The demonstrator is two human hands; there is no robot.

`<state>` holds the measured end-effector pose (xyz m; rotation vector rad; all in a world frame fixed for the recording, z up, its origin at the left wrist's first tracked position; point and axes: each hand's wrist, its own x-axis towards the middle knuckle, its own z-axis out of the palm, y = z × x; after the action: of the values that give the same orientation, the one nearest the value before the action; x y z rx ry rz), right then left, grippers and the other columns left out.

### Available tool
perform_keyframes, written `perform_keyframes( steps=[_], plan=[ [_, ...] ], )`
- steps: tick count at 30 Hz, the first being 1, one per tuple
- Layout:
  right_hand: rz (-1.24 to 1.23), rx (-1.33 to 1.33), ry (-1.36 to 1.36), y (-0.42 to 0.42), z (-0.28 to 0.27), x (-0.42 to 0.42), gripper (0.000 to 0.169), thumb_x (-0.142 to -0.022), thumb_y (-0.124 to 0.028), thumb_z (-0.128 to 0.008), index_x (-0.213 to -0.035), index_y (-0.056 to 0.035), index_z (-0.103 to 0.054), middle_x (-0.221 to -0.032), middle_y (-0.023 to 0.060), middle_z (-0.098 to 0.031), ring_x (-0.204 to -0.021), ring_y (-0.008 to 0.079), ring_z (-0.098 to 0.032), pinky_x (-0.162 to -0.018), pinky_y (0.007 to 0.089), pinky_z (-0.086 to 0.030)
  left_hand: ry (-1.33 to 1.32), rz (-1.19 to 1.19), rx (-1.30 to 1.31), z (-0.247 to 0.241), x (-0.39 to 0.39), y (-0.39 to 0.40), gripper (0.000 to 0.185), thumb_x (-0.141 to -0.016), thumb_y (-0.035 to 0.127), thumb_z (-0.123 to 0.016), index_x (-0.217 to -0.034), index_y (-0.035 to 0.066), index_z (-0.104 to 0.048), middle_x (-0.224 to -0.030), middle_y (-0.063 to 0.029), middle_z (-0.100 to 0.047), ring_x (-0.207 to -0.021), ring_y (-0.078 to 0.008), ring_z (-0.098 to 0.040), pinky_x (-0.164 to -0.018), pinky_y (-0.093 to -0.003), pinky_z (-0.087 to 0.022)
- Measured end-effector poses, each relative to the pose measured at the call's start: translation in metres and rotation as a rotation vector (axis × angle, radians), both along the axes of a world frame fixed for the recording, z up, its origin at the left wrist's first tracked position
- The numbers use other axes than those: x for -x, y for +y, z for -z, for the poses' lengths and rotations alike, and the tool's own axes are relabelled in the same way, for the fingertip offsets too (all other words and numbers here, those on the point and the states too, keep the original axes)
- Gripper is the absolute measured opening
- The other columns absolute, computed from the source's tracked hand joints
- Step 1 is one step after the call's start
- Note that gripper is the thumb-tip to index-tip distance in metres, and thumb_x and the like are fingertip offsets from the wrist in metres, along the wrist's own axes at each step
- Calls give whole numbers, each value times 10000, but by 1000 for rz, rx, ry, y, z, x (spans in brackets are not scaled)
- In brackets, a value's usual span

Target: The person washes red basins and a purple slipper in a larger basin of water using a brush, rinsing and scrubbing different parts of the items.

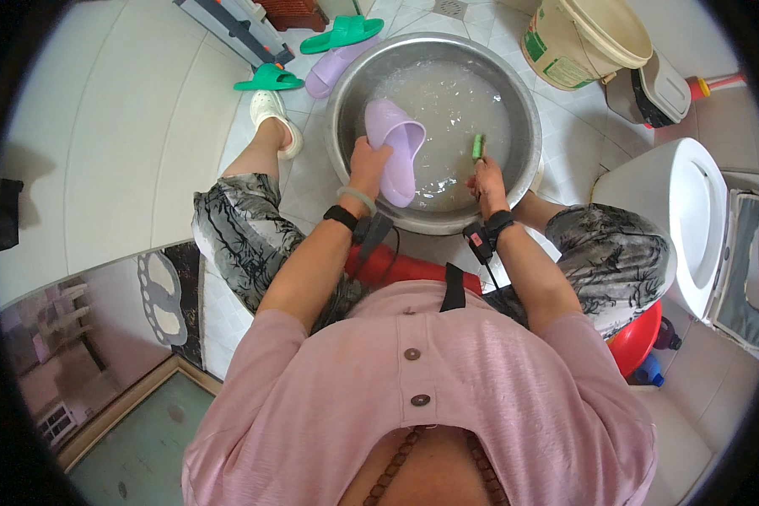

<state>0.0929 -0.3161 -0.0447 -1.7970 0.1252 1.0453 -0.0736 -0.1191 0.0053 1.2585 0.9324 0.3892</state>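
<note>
My left hand [368,166] grips a lilac slipper [397,152] by its side, over the left part of a large round metal basin [527,114]. Cloudy water [443,88] with a few suds fills the basin's bottom. On the right side, my right hand [488,182] holds a small brush with green on it [478,147]; its handle is mostly hidden by my fingers. Brush and slipper are apart. Outside the basin, at its upper left, another lilac slipper [329,69] lies on the tiles, partly covered by a green slipper [341,34].
A second green slipper [269,78] lies near my white clog [268,107]. At the upper right stand a cream bucket [560,50] and a lidded bin [661,88]. The white toilet [689,215] is close to my right knee, with a red basin [635,341] behind it.
</note>
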Motion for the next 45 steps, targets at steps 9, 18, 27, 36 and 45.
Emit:
perform_keyframes(
  steps=[9, 18, 27, 36, 45],
  plan=[
    [-116, -154, -54, 32, 13, 21, 417, -1008, -236, -421, -1407, -124, -370, -809, 68, -554, -560, 120, -576, -427, 248, -411, 640, 617, -861, 4, -26, -41, 469, -818, 303, -655, -1201, 53, -549, -1275, -227, -493, -1177, -404, -472, -943, -513, -421],
    [43, -198, 143, -1, 33, 0, 398, -1032, -289, -351, -1405, -151, -364, -995, 109, -623, -706, 172, -628, -548, 274, -458, 505, 455, -645, 57, -9, -35, 577, -806, 350, -685, -1293, 78, -540, -1421, -277, -354, -1256, -413, -434, -1018, -486, -384],
    [126, -715, 447, 5, -22, -12, 418, -1038, -288, -339, -1433, -157, -302, -1130, 232, -616, -759, 251, -634, -561, 316, -497, 162, 190, 276, 125, 7, -8, 535, -816, 310, -723, -1175, -59, -580, -1010, -156, -680, -862, -283, -674, -787, -364, -513],
    [-219, -422, 155, 15, -61, 16, 385, -977, -158, -494, -1361, -139, -471, -976, 144, -626, -691, 186, -571, -556, 265, -456, -330, -160, 856, 82, -12, -7, 495, -998, 406, -453, -1237, -19, -536, -1147, -127, -630, -1043, -216, -608, -887, -356, -496],
    [-917, 160, -739, 48, -10, 21, 413, -878, -142, -538, -1289, -177, -554, -921, 307, -606, -845, 434, -607, -760, 474, -492, 42, -143, 686, 104, -14, -35, 539, -992, 466, -425, -1127, -24, -604, -1029, -105, -658, -899, -203, -632, -808, -334, -500]
  ],
)
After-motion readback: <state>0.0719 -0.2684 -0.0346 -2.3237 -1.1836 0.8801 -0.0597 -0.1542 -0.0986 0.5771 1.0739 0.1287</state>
